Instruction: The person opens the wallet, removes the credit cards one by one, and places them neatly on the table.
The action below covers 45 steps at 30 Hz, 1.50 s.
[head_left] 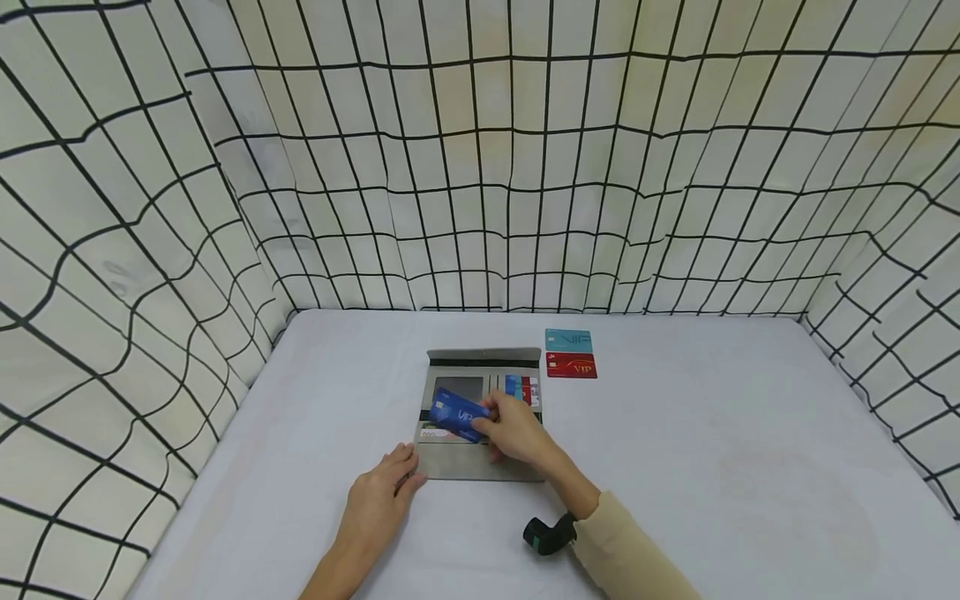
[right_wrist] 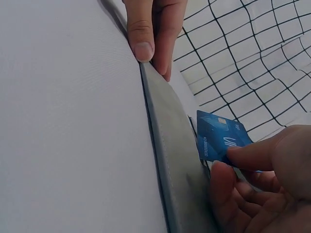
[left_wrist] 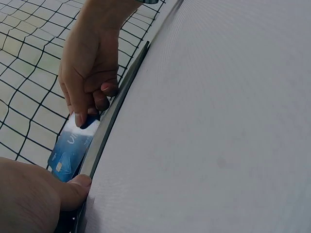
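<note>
"How is the right hand (head_left: 517, 429) posed?"
"It is extended over the wallet from the lower right, and a blue card (head_left: 453, 412) is pinched between thumb and fingers."
"And the left hand (head_left: 378, 496)?"
"It is laid at the wallet's near left corner, fingers loosely extended; the edge is touched by its thumb."
"Where is the blue card held?"
"Just left of the right hand, tilted, above the open grey wallet (head_left: 480, 465)."
"What is contained there?"
"Blue and red cards (head_left: 522, 390) are tucked into the right-hand slots; a pale printed piece (head_left: 435, 432) is partly covered by the blue card."
"Beyond it?"
"A teal card (head_left: 567, 341) and a red card (head_left: 572, 366) are laid on the white table (head_left: 690, 433), beside the wallet's far right corner."
</note>
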Tool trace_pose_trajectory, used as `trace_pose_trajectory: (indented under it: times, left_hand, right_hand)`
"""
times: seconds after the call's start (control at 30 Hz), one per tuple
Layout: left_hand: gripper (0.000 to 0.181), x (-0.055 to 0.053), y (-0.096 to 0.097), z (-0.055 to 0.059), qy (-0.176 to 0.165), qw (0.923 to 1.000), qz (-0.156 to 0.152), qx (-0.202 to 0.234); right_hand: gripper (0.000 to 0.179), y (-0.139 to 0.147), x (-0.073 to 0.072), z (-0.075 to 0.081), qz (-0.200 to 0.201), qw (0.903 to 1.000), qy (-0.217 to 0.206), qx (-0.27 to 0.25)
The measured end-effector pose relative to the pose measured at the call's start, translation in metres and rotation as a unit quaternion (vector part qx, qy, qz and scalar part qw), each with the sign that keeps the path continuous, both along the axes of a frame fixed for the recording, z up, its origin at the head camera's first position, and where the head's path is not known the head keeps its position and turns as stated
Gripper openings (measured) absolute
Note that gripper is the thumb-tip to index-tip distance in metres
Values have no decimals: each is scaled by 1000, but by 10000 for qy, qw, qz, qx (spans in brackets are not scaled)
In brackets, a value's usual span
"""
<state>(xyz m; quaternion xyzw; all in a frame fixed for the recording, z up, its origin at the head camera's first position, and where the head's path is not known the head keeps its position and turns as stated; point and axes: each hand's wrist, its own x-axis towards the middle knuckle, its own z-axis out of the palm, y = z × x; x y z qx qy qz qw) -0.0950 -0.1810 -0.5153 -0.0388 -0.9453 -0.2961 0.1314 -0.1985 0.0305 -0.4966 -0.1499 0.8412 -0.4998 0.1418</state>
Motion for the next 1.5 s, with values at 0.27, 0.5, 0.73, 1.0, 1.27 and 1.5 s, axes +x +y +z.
trace_pose_trajectory:
  times: [0.27,0.5,0.73,1.0,1.27,1.5]
  left_hand:
    - [35,1,-1,-1,-32,10000,-24,-5]
    - [35,3,0,-1,-41,10000,-29,2]
    - [35,2,0,-2,35,10000,-60,36]
    - [35,2,-1,-2,178,9998,-121,8]
    - [35,2,0,-1,81,9999,-65,14]
    - [35,1,0,-1,88,9999,-66,8]
  right_hand:
    - [28,14,-6,10,-168,9998,28,38]
    - [31,43,-16,26,-683,9952,-485,-505]
    - [23,87,-32,38,-924,9940,-460,-362]
    - [24,125,-40,44,-1308,9904,-425,-115]
    - [30,146,-44,40,-1580,9848,-716,-48]
    - [33,151,-47,34,-1809,9782,-988,245]
